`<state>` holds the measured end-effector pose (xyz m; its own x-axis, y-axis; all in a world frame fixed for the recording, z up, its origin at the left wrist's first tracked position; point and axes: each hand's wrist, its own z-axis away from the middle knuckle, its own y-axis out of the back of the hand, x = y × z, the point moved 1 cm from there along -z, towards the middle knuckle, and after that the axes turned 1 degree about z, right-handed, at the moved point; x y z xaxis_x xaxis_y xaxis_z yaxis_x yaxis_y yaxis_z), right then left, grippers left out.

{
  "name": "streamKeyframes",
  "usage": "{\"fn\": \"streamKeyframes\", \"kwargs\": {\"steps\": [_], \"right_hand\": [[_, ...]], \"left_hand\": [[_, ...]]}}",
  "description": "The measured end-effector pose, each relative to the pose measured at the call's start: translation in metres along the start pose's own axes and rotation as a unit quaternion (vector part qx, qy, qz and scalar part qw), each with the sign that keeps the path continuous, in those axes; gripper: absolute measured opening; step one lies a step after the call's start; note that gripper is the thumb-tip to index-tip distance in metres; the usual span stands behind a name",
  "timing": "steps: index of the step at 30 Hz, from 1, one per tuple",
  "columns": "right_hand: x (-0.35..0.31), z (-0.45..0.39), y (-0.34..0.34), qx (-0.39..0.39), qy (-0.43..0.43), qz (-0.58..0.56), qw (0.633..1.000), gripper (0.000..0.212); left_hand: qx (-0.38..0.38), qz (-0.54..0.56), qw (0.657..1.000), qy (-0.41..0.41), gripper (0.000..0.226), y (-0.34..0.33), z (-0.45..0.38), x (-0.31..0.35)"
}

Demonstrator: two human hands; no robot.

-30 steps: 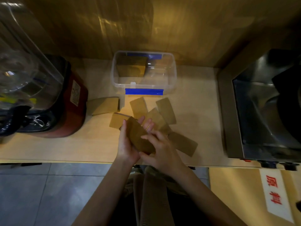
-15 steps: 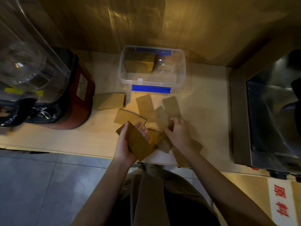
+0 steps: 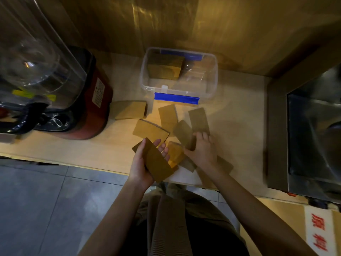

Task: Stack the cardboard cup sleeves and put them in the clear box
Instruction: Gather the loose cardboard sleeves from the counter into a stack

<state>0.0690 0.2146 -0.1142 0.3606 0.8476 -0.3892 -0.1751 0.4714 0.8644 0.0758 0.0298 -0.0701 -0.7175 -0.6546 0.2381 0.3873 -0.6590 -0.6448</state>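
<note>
My left hand (image 3: 143, 163) grips a small stack of brown cardboard cup sleeves (image 3: 156, 163) above the counter's front edge. My right hand (image 3: 202, 149) lies palm down on loose sleeves (image 3: 184, 133) scattered on the counter, fingers spread over one of them. More sleeves lie flat nearby: one (image 3: 150, 131) just beyond my left hand, one (image 3: 168, 115) and one (image 3: 199, 120) close to the box, one (image 3: 130, 111) to the left. The clear box (image 3: 178, 89) with blue clips stands open behind them, a stack of sleeves (image 3: 164, 68) in its left half.
A red-based blender (image 3: 55, 85) with a clear jug stands at the left on the counter (image 3: 236, 115). A steel machine (image 3: 304, 137) fills the right side. A wooden wall rises behind the box. A carton (image 3: 313, 230) with red characters sits at the lower right, above the tiled floor.
My right hand left the held stack and reached right onto the loose sleeves on the counter. The left hand keeps its stack in about the same place.
</note>
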Motion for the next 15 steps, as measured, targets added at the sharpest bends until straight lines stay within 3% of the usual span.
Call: {"fn": "streamKeyframes", "kwargs": {"steps": [5, 15], "right_hand": [[0.016, 0.024, -0.001, -0.032, 0.034, -0.024, 0.999, 0.058], [0.020, 0.045, -0.025, -0.042, 0.088, 0.075, 0.992, 0.063]], "left_hand": [[-0.003, -0.009, 1.000, 0.006, 0.055, 0.001, -0.001, 0.001], [-0.016, -0.046, 0.999, 0.010, 0.052, -0.003, 0.003, -0.002]]}}
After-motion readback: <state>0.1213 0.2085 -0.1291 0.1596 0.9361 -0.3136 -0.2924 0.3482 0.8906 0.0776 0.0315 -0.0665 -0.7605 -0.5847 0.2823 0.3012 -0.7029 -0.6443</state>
